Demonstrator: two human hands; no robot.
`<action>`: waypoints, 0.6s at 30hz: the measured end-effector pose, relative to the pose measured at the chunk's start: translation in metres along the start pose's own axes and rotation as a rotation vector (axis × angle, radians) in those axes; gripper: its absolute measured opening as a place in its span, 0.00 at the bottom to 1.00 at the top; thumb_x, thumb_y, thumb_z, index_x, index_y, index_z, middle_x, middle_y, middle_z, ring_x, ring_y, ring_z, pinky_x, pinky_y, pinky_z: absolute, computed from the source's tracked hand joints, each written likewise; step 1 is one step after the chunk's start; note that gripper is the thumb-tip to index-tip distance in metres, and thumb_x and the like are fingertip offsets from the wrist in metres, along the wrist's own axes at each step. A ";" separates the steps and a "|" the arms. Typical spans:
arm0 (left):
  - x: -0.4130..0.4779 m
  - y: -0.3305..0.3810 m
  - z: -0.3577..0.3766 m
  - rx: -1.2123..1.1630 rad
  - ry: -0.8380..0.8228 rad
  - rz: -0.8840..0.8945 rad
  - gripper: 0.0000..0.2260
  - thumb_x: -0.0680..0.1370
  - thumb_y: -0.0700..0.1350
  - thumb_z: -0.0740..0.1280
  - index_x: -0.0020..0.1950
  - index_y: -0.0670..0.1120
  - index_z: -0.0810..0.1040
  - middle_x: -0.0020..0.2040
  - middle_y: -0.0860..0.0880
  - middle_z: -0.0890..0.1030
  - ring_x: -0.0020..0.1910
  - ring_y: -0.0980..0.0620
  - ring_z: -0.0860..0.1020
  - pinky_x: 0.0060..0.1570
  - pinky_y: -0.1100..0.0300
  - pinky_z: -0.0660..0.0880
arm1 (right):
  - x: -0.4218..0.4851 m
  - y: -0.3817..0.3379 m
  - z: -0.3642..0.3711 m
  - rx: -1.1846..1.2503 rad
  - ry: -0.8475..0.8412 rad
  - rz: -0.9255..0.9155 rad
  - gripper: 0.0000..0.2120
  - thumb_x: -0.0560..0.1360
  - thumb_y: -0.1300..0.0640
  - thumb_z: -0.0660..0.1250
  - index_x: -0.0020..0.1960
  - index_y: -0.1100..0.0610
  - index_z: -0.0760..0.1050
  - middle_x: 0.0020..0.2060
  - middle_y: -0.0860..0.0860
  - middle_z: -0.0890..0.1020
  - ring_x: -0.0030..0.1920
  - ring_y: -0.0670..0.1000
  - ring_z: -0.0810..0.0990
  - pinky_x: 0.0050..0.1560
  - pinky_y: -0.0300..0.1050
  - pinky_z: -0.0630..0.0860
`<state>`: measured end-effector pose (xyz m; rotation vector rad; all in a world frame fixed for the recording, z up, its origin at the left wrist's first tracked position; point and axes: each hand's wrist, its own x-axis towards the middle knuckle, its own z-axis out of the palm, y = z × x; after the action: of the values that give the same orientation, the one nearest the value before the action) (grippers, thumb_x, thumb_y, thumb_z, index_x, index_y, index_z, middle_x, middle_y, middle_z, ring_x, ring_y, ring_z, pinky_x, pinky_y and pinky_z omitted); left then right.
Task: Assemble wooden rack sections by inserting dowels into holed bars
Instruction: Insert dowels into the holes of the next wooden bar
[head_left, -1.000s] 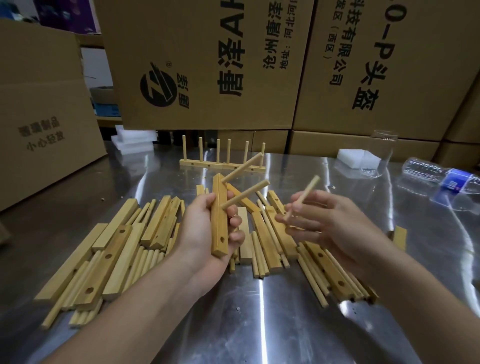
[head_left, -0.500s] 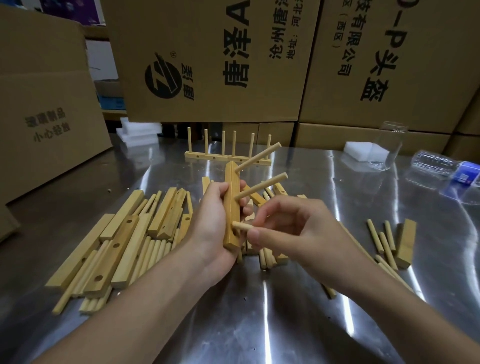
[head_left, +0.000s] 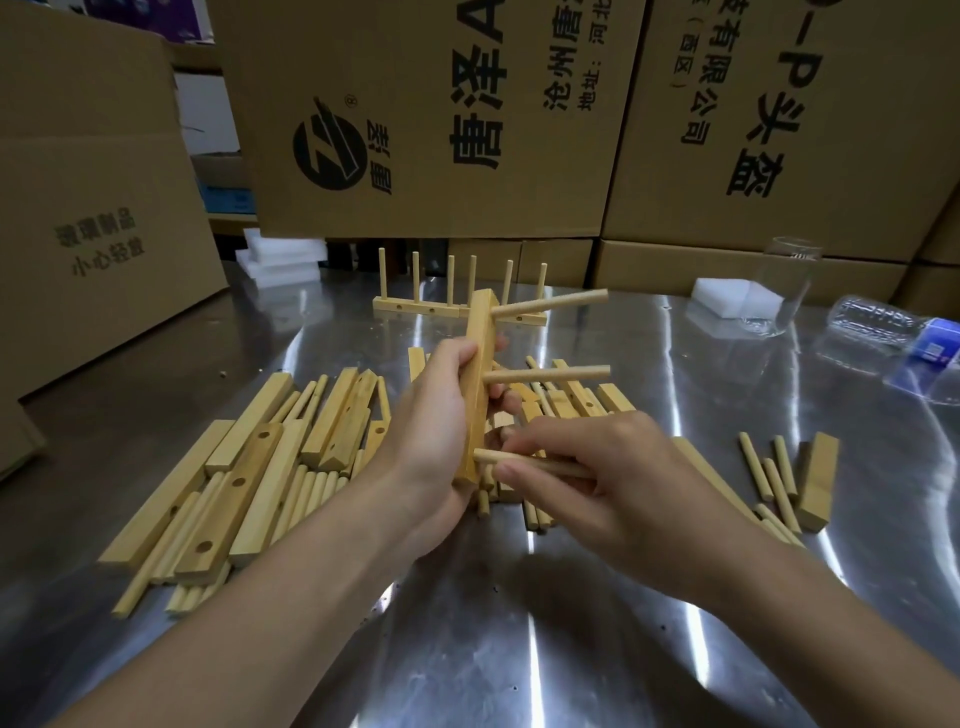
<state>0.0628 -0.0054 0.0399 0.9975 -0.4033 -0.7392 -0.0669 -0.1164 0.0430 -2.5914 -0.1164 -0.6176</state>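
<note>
Left hand (head_left: 436, 431): wraps the holed bar (head_left: 478, 374) and holds it upright above the surface (head_left: 519, 649), as it did a second ago, only drawn in closer.
Holed bar: carries the top dowel (head_left: 550, 306) and the middle dowel (head_left: 545, 375), both seated and pointing right.
Third dowel (head_left: 519, 460): no longer up in the air over the middle pile (head_left: 571, 395). It now lies level with its tip at the bar's lowest hole, but I cannot tell whether it has entered.
Right hand (head_left: 613, 488): pinches that dowel between thumb and fingertips, and has come across to just beside the bar.
Meaning for the task: picking looks finished and seating has begun. A straight push leftward, braced by the left hand, should set it.
Left box (head_left: 93, 208): stands along the surface's left edge, well apart from the work.
Left pile (head_left: 244, 467): bars and dowels lie just beside the left forearm, where a swung elbow would scatter them.
Finished rack section (head_left: 415, 307): stands behind the held bar, before the back boxes (head_left: 415, 119), so there is little room to go forward.
Near side: bare steel shows between the forearms, and this is the freest room.
Loose dowels (head_left: 769, 473) and short block (head_left: 818, 480): lie near the right wrist's outer side.
Far right: foam block (head_left: 727, 301), glass (head_left: 789, 280) and plastic bottle (head_left: 883, 327), well apart.
</note>
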 end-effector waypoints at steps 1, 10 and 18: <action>-0.002 -0.001 0.002 0.062 -0.006 0.033 0.17 0.87 0.54 0.58 0.59 0.49 0.85 0.39 0.49 0.76 0.37 0.53 0.77 0.31 0.60 0.73 | 0.000 -0.001 0.000 -0.013 -0.009 -0.020 0.10 0.84 0.47 0.67 0.49 0.48 0.83 0.31 0.39 0.78 0.32 0.45 0.78 0.34 0.33 0.69; -0.010 0.001 0.004 0.271 -0.069 0.233 0.17 0.89 0.54 0.54 0.62 0.50 0.80 0.45 0.49 0.75 0.45 0.52 0.75 0.40 0.59 0.76 | 0.002 -0.005 0.011 0.305 -0.030 0.170 0.17 0.85 0.51 0.67 0.41 0.58 0.83 0.28 0.55 0.71 0.30 0.57 0.70 0.40 0.58 0.79; -0.016 0.003 0.008 0.520 -0.161 0.519 0.15 0.85 0.59 0.56 0.63 0.53 0.76 0.42 0.56 0.74 0.41 0.57 0.74 0.43 0.61 0.75 | 0.006 -0.022 0.001 1.184 -0.286 0.726 0.13 0.77 0.50 0.70 0.41 0.59 0.82 0.28 0.47 0.56 0.26 0.44 0.53 0.19 0.33 0.54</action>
<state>0.0482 0.0018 0.0464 1.2481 -0.9864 -0.2400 -0.0650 -0.0967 0.0536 -1.3770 0.2815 0.1186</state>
